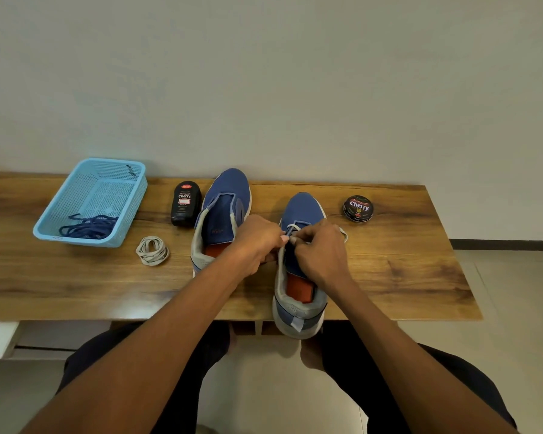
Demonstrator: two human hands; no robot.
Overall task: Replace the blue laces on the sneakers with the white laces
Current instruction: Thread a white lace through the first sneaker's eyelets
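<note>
Pinching white lace (pixel 292 228) with both left hand (pixel 257 242) and right hand (pixel 318 250) (fingertips meeting) over right sneaker (pixel 300 277), toe pointing away.

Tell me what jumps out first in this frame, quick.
Both hands meet at centre: the left hand and right hand pinch a white lace at the front eyelets of the right sneaker, whose heel overhangs the table's near edge. The unlaced left sneaker stands beside it. Far left, blue laces lie in a light-blue basket.
</note>
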